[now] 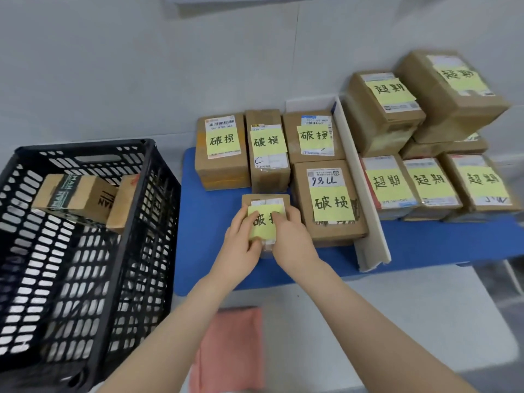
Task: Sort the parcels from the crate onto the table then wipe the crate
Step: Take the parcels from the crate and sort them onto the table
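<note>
- Pink cloth (229, 350): on the grey surface, nearer than both hands, between the forearms.
- Left hand (241, 245) and right hand (292, 239): side by side, each grasping the small parcel (265, 225), fingers curled over its edges.
- Small parcel: yellow note on top, over the blue mat (425, 245).
- Black crate (136, 251): left of the left hand, holding two boxes (73, 194).
- Four noted parcels (266, 146): just beyond the hands.
- White divider (365, 208): right of the right hand.
- Stacked parcels (431, 180): beyond the divider.
</note>
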Demonstrator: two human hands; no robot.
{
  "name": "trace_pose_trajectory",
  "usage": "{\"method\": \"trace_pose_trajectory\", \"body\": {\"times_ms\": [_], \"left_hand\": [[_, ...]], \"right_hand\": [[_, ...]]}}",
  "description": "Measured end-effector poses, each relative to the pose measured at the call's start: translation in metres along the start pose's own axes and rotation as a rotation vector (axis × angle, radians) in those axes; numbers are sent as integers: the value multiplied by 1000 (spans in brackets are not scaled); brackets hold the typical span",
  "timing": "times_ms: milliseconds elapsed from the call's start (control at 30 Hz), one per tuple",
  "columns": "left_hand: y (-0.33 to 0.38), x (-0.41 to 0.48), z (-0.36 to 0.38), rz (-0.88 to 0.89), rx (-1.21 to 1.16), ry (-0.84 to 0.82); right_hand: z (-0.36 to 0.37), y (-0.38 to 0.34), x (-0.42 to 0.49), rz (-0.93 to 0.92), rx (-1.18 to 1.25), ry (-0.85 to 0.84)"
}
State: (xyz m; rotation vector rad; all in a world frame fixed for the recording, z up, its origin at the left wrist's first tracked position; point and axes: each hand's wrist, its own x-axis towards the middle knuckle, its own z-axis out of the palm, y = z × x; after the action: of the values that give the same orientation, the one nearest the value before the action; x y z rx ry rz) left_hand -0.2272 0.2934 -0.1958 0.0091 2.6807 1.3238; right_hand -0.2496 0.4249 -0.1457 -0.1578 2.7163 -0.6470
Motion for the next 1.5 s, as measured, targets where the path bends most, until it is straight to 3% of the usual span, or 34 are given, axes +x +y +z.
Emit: {"method": "trace_pose_trajectory", "body": {"times_ms": [200,633,733,900,1033,1200,1500], "left_hand": [[2,23,0,-3,-20,-5],[11,35,2,-26,-97,-72],[30,19,-33,7,-51,-45],[28,-26,-146,59,100,308],[-51,-57,-210,-169,183,402],[-125,-77,-254,-417,96,425],[-175,-58,-339,-332,80,393]], "right_hand": [[-10,-12,24,64,-136,-4],[-21,-21,33,112,-177,-15],[-32,-40,29,15,-139,33],[-30,-126,24,-268,132,141],[11,-202,21,-453,183,121],[64,-268,52,-506,114,-60],[117,-356,152,-347,67,-158]]}}
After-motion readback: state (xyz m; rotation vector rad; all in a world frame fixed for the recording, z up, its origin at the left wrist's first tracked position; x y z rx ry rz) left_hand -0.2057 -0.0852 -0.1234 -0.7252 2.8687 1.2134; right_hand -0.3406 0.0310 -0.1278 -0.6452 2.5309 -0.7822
